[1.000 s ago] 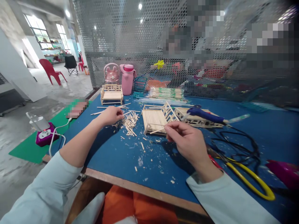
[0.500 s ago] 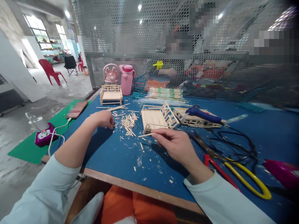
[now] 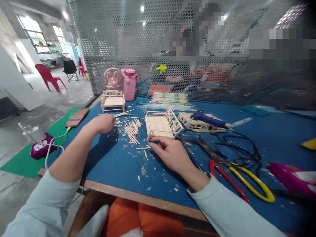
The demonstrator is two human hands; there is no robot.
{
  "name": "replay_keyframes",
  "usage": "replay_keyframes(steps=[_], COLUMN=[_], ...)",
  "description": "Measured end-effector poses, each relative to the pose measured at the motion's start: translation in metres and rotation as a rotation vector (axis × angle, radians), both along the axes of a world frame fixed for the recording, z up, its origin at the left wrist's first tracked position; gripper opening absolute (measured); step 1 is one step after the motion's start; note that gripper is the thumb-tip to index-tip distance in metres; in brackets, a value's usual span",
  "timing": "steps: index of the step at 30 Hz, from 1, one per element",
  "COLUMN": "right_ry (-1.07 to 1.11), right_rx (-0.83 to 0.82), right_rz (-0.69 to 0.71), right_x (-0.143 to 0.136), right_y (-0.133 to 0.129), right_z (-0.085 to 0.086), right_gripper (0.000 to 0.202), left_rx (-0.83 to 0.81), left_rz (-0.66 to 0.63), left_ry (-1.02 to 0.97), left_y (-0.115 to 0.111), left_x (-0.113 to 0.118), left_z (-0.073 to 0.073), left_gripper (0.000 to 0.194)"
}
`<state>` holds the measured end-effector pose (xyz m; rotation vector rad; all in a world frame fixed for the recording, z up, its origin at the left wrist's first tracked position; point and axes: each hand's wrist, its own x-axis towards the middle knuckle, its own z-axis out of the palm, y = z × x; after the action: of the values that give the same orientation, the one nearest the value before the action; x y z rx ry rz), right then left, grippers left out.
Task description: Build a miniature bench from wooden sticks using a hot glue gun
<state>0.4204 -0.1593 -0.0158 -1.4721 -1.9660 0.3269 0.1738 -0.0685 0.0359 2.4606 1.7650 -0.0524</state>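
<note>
My left hand (image 3: 105, 123) hovers at the left of the blue table, fingers curled and pointing down beside the long thin wooden sticks (image 3: 123, 113). Whatever it pinches, if anything, is hidden. My right hand (image 3: 170, 152) is at the near-left corner of a miniature wooden bench (image 3: 159, 126), thumb and forefinger slightly apart by its corner post. A short stick (image 3: 143, 148) lies on the table just left of that thumb. Between the hands is a loose pile of short cut sticks (image 3: 132, 131).
A second small bench (image 3: 113, 101) stands at the back left near a pink bottle (image 3: 129, 87). Right of me lie a blue glue gun (image 3: 208, 119) on another stick piece, its black cord, and red-and-yellow-handled cutters (image 3: 254, 186). A perforated metal screen (image 3: 143, 42) borders the back.
My right hand has let go of the short stick, which now lies on the table, and has moved to the bench's corner. My left hand has moved slightly away toward the long sticks.
</note>
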Motion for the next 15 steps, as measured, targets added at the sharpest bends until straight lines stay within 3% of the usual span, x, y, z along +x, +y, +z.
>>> replay_keyframes(steps=[3, 6, 9, 15], right_ry=[0.047, 0.088, 0.139, 0.201], right_rx=[0.021, 0.020, 0.025, -0.004], right_rz=[0.048, 0.106, 0.136, 0.180], right_x=[-0.002, -0.005, -0.007, -0.007], right_y=[-0.003, -0.005, -0.006, -0.006], right_z=[0.003, 0.004, 0.004, 0.005], right_gripper=[0.025, 0.022, 0.020, 0.021], left_rx=[0.044, 0.002, -0.070, -0.132], left_rz=[-0.027, -0.173, -0.312, -0.383], left_ry=[-0.042, -0.147, -0.292, -0.483], left_y=[-0.008, -0.018, -0.031, -0.055], left_x=[0.006, 0.021, 0.040, 0.072], left_z=[0.009, 0.009, 0.000, -0.023], left_gripper=[0.031, 0.033, 0.033, 0.029])
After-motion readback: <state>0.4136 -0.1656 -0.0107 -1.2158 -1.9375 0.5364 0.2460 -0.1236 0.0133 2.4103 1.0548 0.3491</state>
